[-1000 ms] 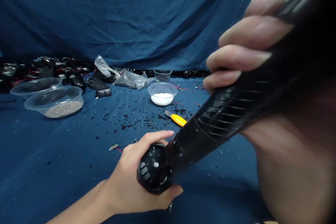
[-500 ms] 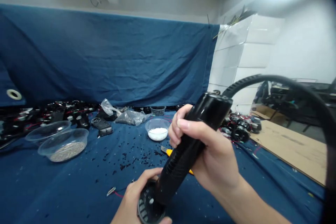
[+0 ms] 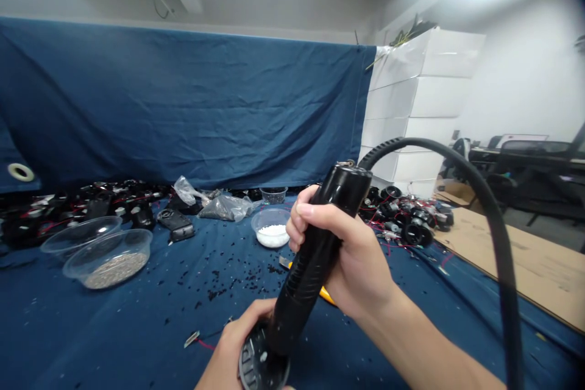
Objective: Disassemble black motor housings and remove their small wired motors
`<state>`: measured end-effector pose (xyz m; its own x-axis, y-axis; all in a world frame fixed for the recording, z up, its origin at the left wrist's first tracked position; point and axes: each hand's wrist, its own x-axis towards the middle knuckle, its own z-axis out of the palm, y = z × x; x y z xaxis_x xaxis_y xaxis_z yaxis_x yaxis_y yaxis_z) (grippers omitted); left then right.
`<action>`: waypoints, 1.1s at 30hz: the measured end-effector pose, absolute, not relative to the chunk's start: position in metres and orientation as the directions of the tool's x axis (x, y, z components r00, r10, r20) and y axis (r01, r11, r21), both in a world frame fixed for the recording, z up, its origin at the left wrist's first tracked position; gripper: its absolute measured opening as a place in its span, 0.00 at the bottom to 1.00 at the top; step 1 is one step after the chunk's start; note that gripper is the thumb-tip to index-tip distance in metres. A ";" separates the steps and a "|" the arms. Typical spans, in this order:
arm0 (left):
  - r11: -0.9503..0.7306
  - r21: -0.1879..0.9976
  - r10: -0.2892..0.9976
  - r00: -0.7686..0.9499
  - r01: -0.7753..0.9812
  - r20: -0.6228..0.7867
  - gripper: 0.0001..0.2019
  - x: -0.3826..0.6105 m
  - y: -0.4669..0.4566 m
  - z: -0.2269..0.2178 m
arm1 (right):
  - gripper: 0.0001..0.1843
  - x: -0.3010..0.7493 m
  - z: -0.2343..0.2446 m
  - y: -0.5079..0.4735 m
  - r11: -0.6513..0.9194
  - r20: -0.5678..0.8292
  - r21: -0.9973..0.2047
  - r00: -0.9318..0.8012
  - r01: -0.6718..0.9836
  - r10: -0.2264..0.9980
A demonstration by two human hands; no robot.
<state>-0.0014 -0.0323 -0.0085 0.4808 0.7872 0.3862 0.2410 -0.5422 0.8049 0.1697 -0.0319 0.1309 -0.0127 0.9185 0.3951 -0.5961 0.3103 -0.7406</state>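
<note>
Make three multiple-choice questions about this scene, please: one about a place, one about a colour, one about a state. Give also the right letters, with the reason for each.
1. Where does the left hand hold the black ribbed cylindrical tool?
A) At its round vented end
B) At its top end
C) On its cord

2. What colour are the granules in the clear round plastic bowl nearest the tool?
A) Grey
B) White
C) Red

3. How does the thick black cord lie?
A) Coiled on the cloth
B) Wrapped around the tool's barrel
C) Arching from the tool's top end

Answers:
1. A: the fingers curve around the vented end.
2. B: the granules show white in the bowl.
3. C: it rises from the top end and curves down at the right.
</note>
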 end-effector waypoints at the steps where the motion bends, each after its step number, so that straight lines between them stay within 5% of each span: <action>1: -0.562 0.791 0.778 0.478 0.242 0.407 0.30 -0.002 -0.032 -0.010 | 0.09 0.169 0.131 -0.031 0.316 0.399 -0.739 -0.009 -0.594 0.917; 5: -0.634 0.720 0.749 0.455 0.282 0.481 0.29 -0.001 -0.034 -0.011 | 0.09 0.167 0.133 -0.034 0.308 0.423 -0.736 -0.055 -0.602 0.904; 10: -0.616 0.766 0.727 0.507 0.183 0.463 0.27 0.009 -0.037 -0.002 | 0.08 0.166 0.133 -0.039 0.360 0.412 -0.808 -0.012 -0.466 0.911; 15: -0.533 0.801 0.784 0.515 0.272 0.347 0.20 0.013 -0.035 0.000 | 0.08 0.164 0.128 -0.039 0.355 0.453 -0.820 -0.131 -0.450 0.882; 33: -0.577 0.749 0.798 0.422 0.327 0.430 0.25 0.008 -0.028 -0.013 | 0.09 0.161 0.120 -0.036 0.464 0.536 -0.758 -0.032 -0.458 0.843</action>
